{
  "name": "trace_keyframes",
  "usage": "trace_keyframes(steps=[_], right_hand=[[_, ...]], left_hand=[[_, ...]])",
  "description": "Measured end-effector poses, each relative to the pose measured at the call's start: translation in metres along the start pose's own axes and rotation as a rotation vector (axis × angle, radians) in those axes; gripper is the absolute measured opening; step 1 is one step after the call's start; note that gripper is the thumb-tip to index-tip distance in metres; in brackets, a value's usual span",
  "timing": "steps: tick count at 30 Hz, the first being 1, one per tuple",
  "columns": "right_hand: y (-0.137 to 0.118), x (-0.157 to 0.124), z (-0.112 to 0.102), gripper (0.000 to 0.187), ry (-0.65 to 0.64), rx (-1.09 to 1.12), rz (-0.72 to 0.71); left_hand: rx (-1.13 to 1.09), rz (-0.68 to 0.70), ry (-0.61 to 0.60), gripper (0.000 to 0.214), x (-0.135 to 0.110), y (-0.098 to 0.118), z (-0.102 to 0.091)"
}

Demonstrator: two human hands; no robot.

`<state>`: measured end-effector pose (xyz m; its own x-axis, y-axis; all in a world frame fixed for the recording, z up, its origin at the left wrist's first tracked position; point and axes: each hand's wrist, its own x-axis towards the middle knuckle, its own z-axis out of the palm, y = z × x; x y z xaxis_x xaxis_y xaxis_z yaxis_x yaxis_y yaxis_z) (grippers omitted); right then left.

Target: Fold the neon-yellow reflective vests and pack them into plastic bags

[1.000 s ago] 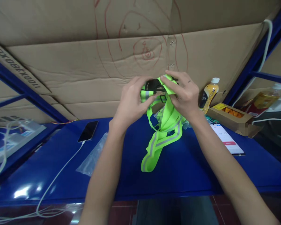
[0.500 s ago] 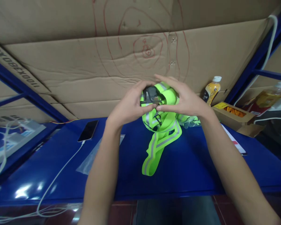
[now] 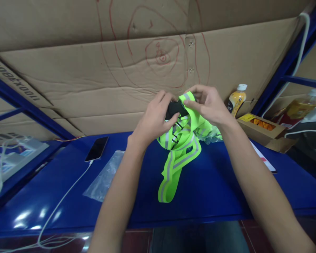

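Observation:
A bright yellow-green reflective strap (image 3: pixel 168 175) with a grey stripe hangs and lies in loops on the blue shelf. Gripped between the thumb and fingers of my left hand (image 3: pixel 158 114) is a black buckle (image 3: pixel 177 109) joined to the strap. My right hand (image 3: pixel 206 103) pinches a band of the strap just right of the buckle, thumb in front and fingers behind. Smaller black-and-white parts show among the loops below my hands. Behind my right wrist, more yellow-green material lies in clear plastic (image 3: pixel 212 135).
Left on the blue shelf (image 3: pixel 68 175) lie a phone (image 3: pixel 97 149) on a white cable and a clear plastic bag (image 3: pixel 105 179). To the right are a yellow-labelled bottle (image 3: pixel 237 100) and an open cardboard box (image 3: pixel 263 131). A cardboard wall (image 3: pixel 68 77) closes the back.
My right hand has shifted from cupping the bundle to pinching a strap band. The black buckle has turned and moved slightly right in my left hand. The view has shifted slightly.

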<state>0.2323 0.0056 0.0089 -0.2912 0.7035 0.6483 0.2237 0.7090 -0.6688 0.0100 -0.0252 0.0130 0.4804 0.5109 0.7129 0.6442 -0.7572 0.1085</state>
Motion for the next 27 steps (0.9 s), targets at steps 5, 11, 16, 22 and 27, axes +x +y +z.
trace_keyframes(steps=[5,11,16,22,27], right_hand=[[-0.002,0.0,0.005,0.048,-0.031,-0.025,-0.006],[0.002,0.002,0.008,0.037,-0.023,-0.024,-0.005],[-0.002,-0.003,0.007,0.048,-0.019,-0.27,-0.093],[-0.023,-0.019,0.019,0.091,-0.235,-0.598,-0.257],[-0.013,-0.014,0.023,0.046,-0.273,-0.715,-0.204]], left_hand=[[0.017,-0.036,-0.054,0.031,-0.001,0.001,-0.006],[0.045,-0.064,-0.042,0.03,-0.002,0.001,-0.003],[0.078,-0.077,-0.059,0.026,-0.002,-0.004,0.005],[0.056,-0.071,-0.068,0.026,-0.002,-0.017,0.009],[0.0,-0.055,-0.075,0.026,-0.002,-0.017,0.006]])
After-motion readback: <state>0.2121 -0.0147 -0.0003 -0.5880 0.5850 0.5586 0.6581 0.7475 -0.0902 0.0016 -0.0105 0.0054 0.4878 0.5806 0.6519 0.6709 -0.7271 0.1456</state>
